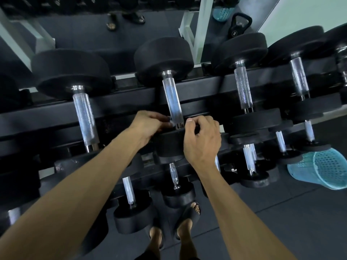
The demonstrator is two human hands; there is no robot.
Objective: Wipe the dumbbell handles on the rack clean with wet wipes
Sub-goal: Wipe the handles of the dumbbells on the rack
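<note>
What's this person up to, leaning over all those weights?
They are cleaning a dumbbell rack. Both hands are at the near end of the handle of the middle dumbbell on the top row. The left hand pinches a small white wipe against the base of the handle, and the right hand, fingers curled, is on the other side by the near weight head; what it holds is hidden. A turquoise mesh basket sits on the floor to the right.

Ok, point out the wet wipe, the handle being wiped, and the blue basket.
wet wipe [171,122], head view, white bit at left fingertips.
dumbbell handle [171,98], head view, mid shaft.
blue basket [326,166], head view, mesh wall.
</note>
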